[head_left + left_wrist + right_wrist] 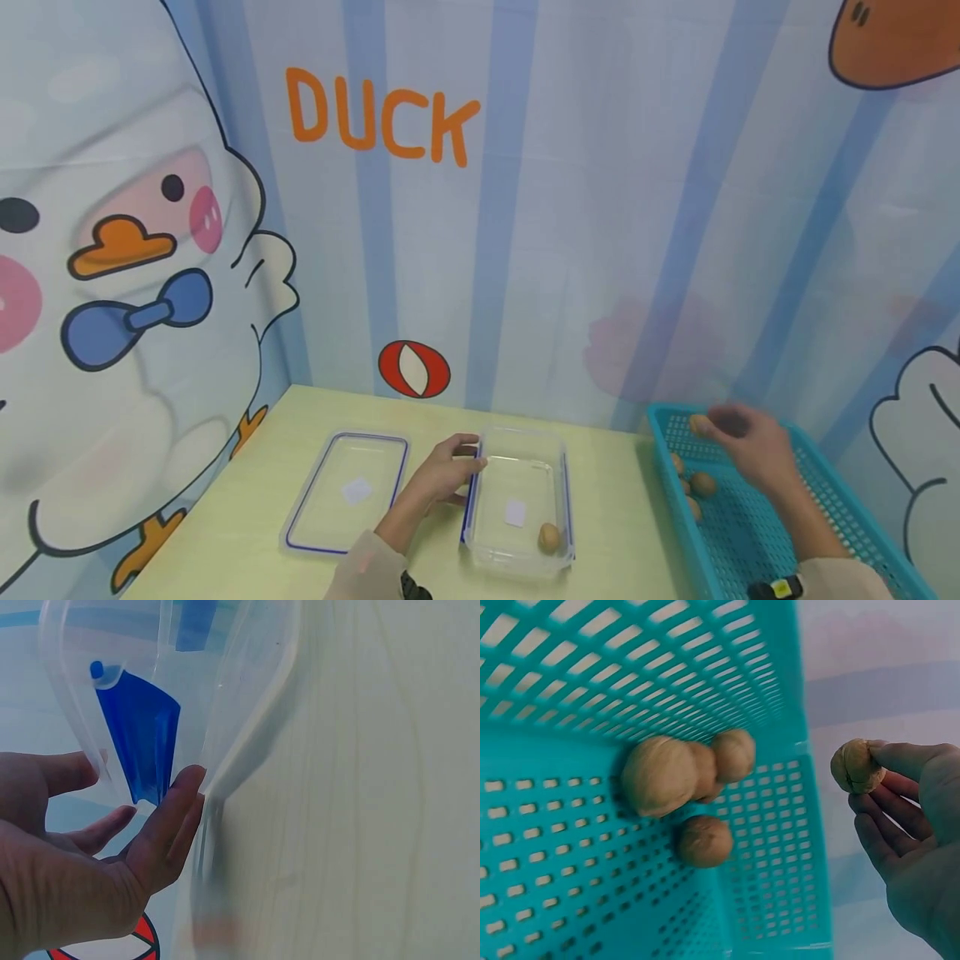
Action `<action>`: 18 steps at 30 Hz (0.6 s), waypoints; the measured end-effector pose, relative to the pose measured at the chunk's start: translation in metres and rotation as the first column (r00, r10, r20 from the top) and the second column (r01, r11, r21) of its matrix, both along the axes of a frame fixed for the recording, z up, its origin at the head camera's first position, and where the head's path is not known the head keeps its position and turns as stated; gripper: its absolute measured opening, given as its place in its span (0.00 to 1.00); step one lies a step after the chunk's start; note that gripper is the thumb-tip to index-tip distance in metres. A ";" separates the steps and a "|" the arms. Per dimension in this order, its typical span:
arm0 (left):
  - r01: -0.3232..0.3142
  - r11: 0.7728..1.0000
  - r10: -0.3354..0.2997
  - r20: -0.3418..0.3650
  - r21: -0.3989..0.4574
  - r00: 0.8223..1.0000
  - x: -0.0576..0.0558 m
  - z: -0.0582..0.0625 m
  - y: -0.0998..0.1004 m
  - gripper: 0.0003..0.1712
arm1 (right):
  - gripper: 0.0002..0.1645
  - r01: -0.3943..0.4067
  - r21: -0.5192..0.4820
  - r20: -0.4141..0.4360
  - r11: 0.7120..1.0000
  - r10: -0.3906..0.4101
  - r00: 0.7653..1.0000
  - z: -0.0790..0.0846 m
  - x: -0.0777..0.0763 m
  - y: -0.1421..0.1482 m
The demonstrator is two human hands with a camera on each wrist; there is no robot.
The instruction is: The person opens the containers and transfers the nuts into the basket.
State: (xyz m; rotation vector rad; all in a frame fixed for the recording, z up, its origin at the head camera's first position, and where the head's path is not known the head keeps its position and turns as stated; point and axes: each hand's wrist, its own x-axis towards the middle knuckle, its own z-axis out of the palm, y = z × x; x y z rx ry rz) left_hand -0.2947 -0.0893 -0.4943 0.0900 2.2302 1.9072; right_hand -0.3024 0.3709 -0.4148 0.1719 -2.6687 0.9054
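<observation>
A small brown bumpy walnut (549,537) lies in the near right corner of the clear plastic box with blue clips (517,550) on the pale yellow desk (225,542). The left hand (444,477) rests straight fingers on the box's left rim. Left of it lies the clear flat lid with a blue edge (347,492). Above the far end of the turquoise plastic basket with holes (825,508), the right hand (753,454) pinches a wrinkly brown walnut (856,766); more walnuts (682,776) lie inside. The wall behind says "DUCK" (382,121).

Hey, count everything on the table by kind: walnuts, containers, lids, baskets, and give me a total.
Walnuts: 5, one in the right hand, three in the basket, one in the container
Clear containers: 1
Lids: 1
Teal baskets: 1
Total: 8
</observation>
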 end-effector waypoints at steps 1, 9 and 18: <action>0.002 1.000 -0.002 -0.001 -0.001 1.000 0.000 0.000 0.000 0.33 | 0.33 0.005 0.000 0.014 1.000 -0.005 1.000 -0.004 -0.001 0.002; 0.016 1.000 -0.016 0.013 0.014 1.000 0.003 -0.002 -0.002 0.34 | 0.34 -0.003 0.014 0.095 1.000 0.002 0.996 -0.024 -0.006 0.007; 0.015 1.000 -0.015 -0.006 0.016 1.000 -0.001 0.000 -0.001 0.34 | 0.37 0.018 0.019 0.088 1.000 -0.020 0.996 -0.028 -0.015 0.012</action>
